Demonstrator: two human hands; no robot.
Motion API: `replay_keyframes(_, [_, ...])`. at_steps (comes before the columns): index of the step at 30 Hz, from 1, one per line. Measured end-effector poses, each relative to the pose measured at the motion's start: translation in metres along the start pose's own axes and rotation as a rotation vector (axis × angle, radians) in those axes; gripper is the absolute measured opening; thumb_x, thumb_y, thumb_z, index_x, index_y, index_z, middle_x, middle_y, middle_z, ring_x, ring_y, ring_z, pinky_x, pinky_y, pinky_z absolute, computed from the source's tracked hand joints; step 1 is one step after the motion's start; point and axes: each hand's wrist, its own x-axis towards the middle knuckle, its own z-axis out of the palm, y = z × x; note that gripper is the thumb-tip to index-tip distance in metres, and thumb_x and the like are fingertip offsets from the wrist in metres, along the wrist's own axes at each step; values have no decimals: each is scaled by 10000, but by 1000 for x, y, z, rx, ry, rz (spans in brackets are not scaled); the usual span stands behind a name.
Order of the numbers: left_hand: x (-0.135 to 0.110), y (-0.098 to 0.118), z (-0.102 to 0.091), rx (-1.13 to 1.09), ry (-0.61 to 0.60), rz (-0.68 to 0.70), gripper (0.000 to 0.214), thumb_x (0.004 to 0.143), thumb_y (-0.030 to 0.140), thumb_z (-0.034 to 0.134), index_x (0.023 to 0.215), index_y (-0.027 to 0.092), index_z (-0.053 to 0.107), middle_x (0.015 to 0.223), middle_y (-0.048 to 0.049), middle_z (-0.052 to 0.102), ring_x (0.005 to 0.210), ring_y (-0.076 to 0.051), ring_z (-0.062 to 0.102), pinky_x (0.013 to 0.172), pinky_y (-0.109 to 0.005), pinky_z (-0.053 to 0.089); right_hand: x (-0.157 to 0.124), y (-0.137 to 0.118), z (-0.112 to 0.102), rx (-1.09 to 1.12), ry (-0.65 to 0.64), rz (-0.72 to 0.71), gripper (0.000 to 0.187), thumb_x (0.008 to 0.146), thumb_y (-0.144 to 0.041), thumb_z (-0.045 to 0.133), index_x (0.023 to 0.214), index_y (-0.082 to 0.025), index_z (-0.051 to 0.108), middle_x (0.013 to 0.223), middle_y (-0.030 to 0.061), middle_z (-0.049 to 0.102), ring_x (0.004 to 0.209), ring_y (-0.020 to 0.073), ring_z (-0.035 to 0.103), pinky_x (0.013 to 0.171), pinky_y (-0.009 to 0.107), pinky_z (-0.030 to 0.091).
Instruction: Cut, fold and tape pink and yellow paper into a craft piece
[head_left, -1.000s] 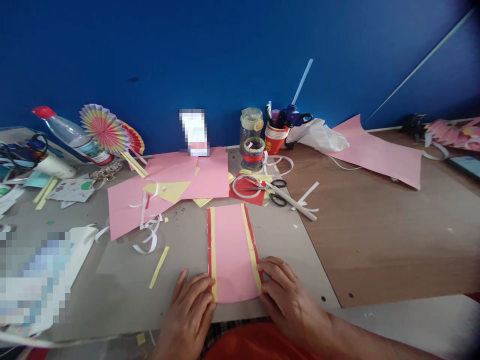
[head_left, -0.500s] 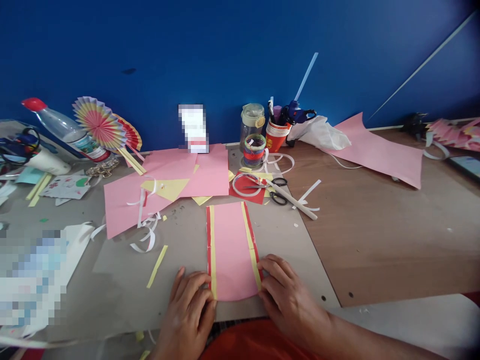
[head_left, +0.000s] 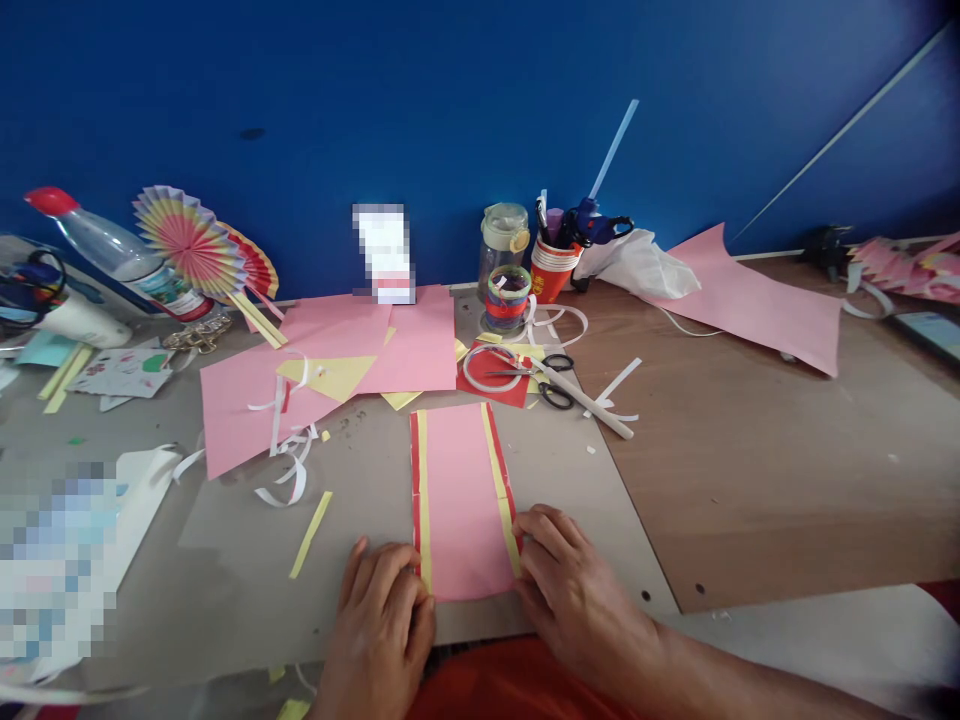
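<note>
A pink sheet of paper (head_left: pixel 463 500) lies lengthwise before me, edged on both long sides with yellow and red strips. Its near edge curves slightly upward. My left hand (head_left: pixel 382 620) grips the near left corner, fingers curled over the strips and thumb at the near edge. At the near right corner my right hand (head_left: pixel 574 590) pinches the other edge, its thumb underneath or in front. A loose yellow strip (head_left: pixel 310 535) rests to the left of the sheet. Beyond its far end lie black-handled scissors (head_left: pixel 556 396) on a red paper square (head_left: pixel 495 392).
Larger pink sheets (head_left: pixel 416 350) and curled white strips (head_left: pixel 296 485) lie at the back left. Along the blue partition stand a leaning bottle (head_left: pixel 112 245), a folded paper fan (head_left: pixel 196 245), a lidded jar (head_left: pixel 504 235) and a red paper cup (head_left: pixel 551 272) holding tools. Another pink sheet (head_left: pixel 757 305) lies at right.
Both hands keep their hold on the pink sheet and have barely moved. The view has shifted very slightly, moving the things at left a little further left.
</note>
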Motion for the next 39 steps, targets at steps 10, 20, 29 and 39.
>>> replay_keyframes(10, [-9, -3, 9, 51, 30, -42, 134, 824, 119, 486, 755, 234, 494, 1000, -42, 606, 916, -207, 592, 1129, -554, 201, 2, 3, -3, 3, -81, 36, 237, 734, 8, 480, 822, -212, 473, 968, 83, 523, 896, 240, 476, 751, 429, 501])
replay_keyframes(20, [-17, -6, 11, -14, 52, -42, 139, 864, 149, 484, 940, 236, 562, 1118, -66, 609, 1032, -218, 601, 1149, -545, 220, -3, 1, -7, 98, -76, 26, 201, 749, -26, 514, 831, -209, 510, 1029, 82, 528, 997, 251, 498, 820, 420, 498])
replay_keyframes(29, [-12, -16, -5, -145, 82, 145, 223, 865, 28, 451, 909, 224, 547, 1217, -76, 589, 1239, -191, 507, 1110, -404, 389, 15, 28, -29, 123, 95, 70, 140, 843, -115, 515, 961, -177, 560, 1077, 121, 556, 1001, 252, 552, 831, 424, 506])
replay_keyframes(39, [-5, -28, -50, -795, 315, -265, 120, 964, 229, 411, 916, 241, 521, 900, -33, 671, 882, -208, 682, 745, -367, 600, 74, 39, -58, 458, -182, -103, 411, 933, -441, 482, 1253, -191, 547, 1235, 119, 597, 1141, 236, 559, 974, 418, 449])
